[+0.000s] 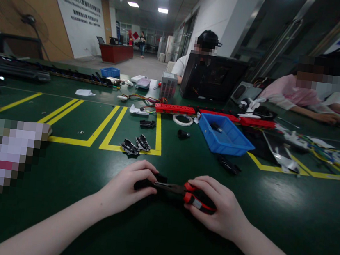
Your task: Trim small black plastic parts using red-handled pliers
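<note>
Red-and-black long-nose pliers (pixel 175 189) are gripped by their handles in my right hand (pixel 220 206). Their jaws point left and reach the fingertips of my left hand (pixel 130 186). That hand is closed around a small black part (pixel 144 183), mostly hidden by the fingers and dark against the table, so its kind is unclear. The plier tips meet or overlap this part; whether they clamp it I cannot tell. Beyond my left hand lie black moulded pieces (pixel 130 146) on the yellow tape. A short black tube-like piece (pixel 183 134) lies farther off.
A blue bin (pixel 226 136) with a dark item inside stands ahead to the right, a black piece (pixel 229 165) before it. Behind are red power strips (pixel 175 109), a white ring (pixel 183 120) and a black computer case (pixel 213 79). Co-workers sit across the green table (pixel 82 236).
</note>
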The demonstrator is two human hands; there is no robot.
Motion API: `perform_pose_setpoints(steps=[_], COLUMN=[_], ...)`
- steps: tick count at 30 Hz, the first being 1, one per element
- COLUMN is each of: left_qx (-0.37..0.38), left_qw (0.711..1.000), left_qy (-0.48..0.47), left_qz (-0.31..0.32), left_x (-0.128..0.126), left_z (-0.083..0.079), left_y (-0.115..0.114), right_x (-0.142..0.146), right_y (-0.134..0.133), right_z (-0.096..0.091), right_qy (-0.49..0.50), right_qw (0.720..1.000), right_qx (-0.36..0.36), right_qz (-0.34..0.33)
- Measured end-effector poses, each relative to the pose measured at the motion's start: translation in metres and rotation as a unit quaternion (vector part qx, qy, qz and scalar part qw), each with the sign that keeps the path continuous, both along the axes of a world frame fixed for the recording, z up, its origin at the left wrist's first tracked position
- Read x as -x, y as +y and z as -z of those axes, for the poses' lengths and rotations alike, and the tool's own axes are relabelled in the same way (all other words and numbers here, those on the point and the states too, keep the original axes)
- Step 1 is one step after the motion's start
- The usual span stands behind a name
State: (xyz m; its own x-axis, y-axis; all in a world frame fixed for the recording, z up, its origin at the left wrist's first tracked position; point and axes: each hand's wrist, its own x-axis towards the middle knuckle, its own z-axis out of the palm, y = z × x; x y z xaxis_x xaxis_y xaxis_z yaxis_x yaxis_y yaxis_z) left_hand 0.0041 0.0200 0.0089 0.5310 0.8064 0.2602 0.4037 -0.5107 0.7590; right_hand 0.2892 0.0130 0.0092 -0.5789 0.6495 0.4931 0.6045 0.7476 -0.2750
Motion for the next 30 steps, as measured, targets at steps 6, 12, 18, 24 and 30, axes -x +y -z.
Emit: perform_pose_setpoints(steps=[6, 12, 18, 24, 30], left_qx=[0.010, 0.021, 0.038, 0.045, 0.030], left_qw=[1.000, 0.999, 0.999, 0.999, 0.997], left_qy=[0.012, 0.007, 0.008, 0.023, 0.072], left_qz=[0.024, 0.035, 0.030, 0.013, 0.003], left_x=[0.0000, -0.0001, -0.0003, -0.0007, -0.0013], left_z=[-0.0051, -0.0076, -0.0053, -0.0026, -0.0023], left_y=[-0.0005, -0.0016, -0.0007, 0.0014, 0.0031], right_x=[-0.0024, -0.0024, -0.0038, -0.0029, -0.0010], right_y=[0.0013, 0.0023, 0.0033, 0.0038, 0.0028], right_z=[0.0036, 0.0039, 0.0062, 0.0066, 0.0034], right_qy=[-0.002, -0.005, -0.025, -0.034, -0.049], right_qw=[1.000, 0.999, 0.998, 0.996, 0.996], right_qx=[-0.022, -0.034, -0.057, -0.079, -0.079], right_qz=[0.004, 0.003, 0.002, 0.012, 0.013])
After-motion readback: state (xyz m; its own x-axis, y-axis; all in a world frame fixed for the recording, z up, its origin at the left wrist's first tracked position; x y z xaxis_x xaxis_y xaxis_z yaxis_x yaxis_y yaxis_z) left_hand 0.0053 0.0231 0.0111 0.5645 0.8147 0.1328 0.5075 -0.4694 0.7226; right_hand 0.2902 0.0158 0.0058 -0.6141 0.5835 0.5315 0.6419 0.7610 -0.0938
